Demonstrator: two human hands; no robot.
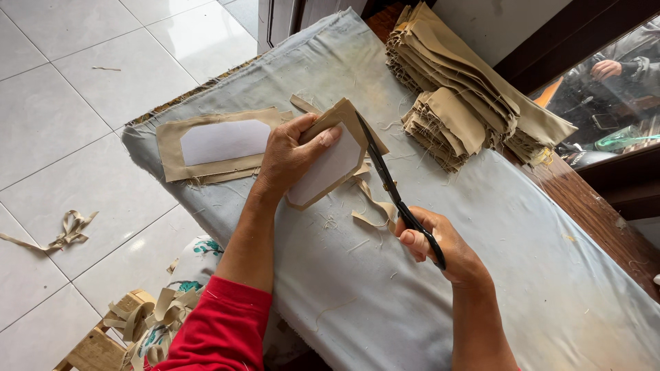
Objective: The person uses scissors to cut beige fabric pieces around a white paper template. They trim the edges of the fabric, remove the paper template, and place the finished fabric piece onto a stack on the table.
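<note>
Red sleeve (223,328) noted nearest. Black scissors (399,196) are gripped by the right hand (440,244), fingers closed through the handles. Khaki fabric piece (330,161) with white lining is pinched by the left hand (292,154) above the grey-covered table (481,275). Wooden crate (103,343) on the floor is seen holding khaki strips (155,316).

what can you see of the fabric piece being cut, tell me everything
The fabric piece is tan cloth with a white, roughly pentagonal panel on its face, leaving a tan border. The left hand holds it tilted above the grey-covered table, thumb across the top edge. The black scissors, in the right hand, cut along its right edge, where a trimmed strip curls away.
</note>
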